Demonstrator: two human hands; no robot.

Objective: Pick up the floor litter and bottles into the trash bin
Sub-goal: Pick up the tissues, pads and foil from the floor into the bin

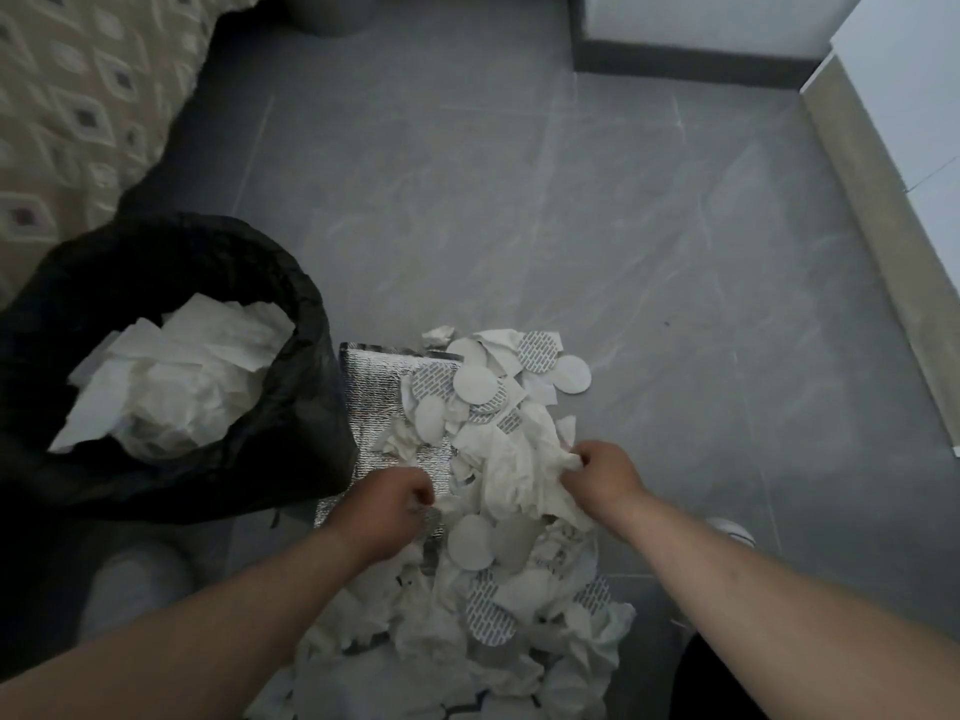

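Note:
A pile of white litter (483, 511) lies on the grey floor: crumpled tissues, round white pads and printed round seals, partly on a silver foil sheet (382, 402). My left hand (387, 509) has its fingers curled at the pile's left edge, gripping litter beside the foil. My right hand (597, 475) pinches a crumpled white tissue (519, 480) at the pile's right side. The trash bin (171, 475), lined with a black bag, stands at the left and holds white paper (176, 376). No bottle is in view.
A patterned bed cover (78, 106) hangs at the upper left. A white cabinet (909, 96) with a beige base runs along the right. A dark skirting and wall corner (691, 65) stand at the back. A white shoe tip (732, 530) shows at the right.

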